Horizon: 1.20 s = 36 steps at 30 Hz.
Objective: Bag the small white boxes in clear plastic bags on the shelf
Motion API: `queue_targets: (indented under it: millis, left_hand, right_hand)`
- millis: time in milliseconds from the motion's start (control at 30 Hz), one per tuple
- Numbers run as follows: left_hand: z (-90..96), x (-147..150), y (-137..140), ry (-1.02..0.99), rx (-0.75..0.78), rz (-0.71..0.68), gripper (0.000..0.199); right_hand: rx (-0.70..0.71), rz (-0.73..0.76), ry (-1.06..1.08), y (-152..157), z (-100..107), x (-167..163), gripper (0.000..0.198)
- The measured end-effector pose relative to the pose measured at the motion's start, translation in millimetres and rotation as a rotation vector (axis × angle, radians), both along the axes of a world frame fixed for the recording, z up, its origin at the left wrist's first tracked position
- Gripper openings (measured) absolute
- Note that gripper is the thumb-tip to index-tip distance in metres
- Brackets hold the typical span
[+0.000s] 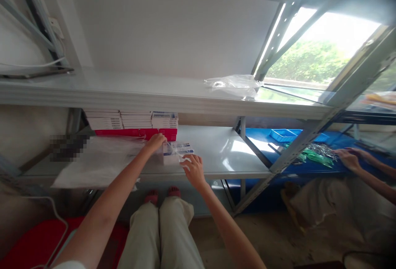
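Note:
My left hand and my right hand both reach onto a grey metal shelf. Between them lies a small white and blue box inside a clear plastic bag. The left hand pinches the bag's left edge, and the right hand's fingers grip its right end. Behind the hands, stacks of white boxes sit on red boxes at the back of the shelf. A large flat clear plastic bag lies on the shelf to the left of my left hand.
A crumpled clear bag rests on the upper shelf. To the right, another person's hands touch green items on a blue surface beside a blue tray. Diagonal metal struts cross between the racks. My knees are below the shelf.

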State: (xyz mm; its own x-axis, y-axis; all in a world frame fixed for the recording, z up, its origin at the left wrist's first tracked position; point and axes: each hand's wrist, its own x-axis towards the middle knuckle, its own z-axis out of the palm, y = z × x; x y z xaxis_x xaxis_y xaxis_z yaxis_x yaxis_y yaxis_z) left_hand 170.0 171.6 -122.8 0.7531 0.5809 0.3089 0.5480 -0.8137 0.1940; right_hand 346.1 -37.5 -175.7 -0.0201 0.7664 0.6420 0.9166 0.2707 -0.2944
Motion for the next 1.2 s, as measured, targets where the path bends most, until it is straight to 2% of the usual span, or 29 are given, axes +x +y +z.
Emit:
queue_targets:
  millis: [33,67,133,167,233,300,367,433,500,567,600,700,800,933,1067,1200]
  left_hand:
    - [1.1,-1,-4,-0.032,0.008,0.011,0.029]
    - [2.9,-3,-10,-0.088,0.025,0.031,0.037]
    - [5.8,-5,-30,-0.273,0.077,0.099,0.050]
    - [5.5,-5,-44,-0.397,0.103,0.148,0.050]
    - [-1.9,-2,-78,-0.674,0.116,0.255,0.041]
    - [-20.5,5,-113,-0.924,0.052,0.383,0.028]
    - [-48.2,15,-142,-1.067,-0.104,0.466,0.022]
    - [-78.7,28,-158,-1.127,-0.342,0.483,0.026]
    - [-104.9,42,-160,-1.146,-0.576,0.516,0.041]
    - [-122.3,58,-154,-1.132,-0.711,0.528,0.055]
    - [-127.4,66,-150,-1.108,-0.732,0.518,0.060]
    - [-130.3,94,-142,-0.948,-0.668,0.434,0.062]
    - [-120.7,124,-139,-0.714,-0.537,0.308,0.062]
    - [-99.4,153,-130,-0.374,-0.385,0.188,0.061]
    - [-83.4,160,-117,-0.063,-0.237,0.167,0.056]
    - [-80.9,157,-113,0.023,-0.166,0.173,0.057]
  right_hand:
    - [-0.028,0.007,-0.014,2,4,4,0.022]
    - [-0.061,0.013,-0.029,5,8,9,0.037]
    - [-0.152,0.021,-0.058,14,17,22,0.080]
    - [-0.214,0.028,-0.072,21,23,29,0.100]
    - [-0.365,0.056,-0.090,39,34,42,0.123]
    - [-0.522,0.103,-0.111,60,46,50,0.131]
    - [-0.648,0.173,-0.168,80,56,51,0.129]
    - [-0.704,0.221,-0.248,94,61,47,0.120]
    - [-0.689,0.205,-0.304,97,61,42,0.110]
    - [-0.622,0.116,-0.306,92,57,37,0.103]
    - [-0.582,0.056,-0.288,86,53,36,0.101]
    - [-0.481,-0.156,-0.198,67,43,40,0.095]
    - [-0.475,-0.383,-0.118,53,37,56,0.090]
    - [-0.491,-0.647,-0.029,48,36,95,0.087]
    - [-0.489,-0.876,0.047,48,40,150,0.080]
    - [-0.531,-1.018,0.076,51,46,208,0.080]
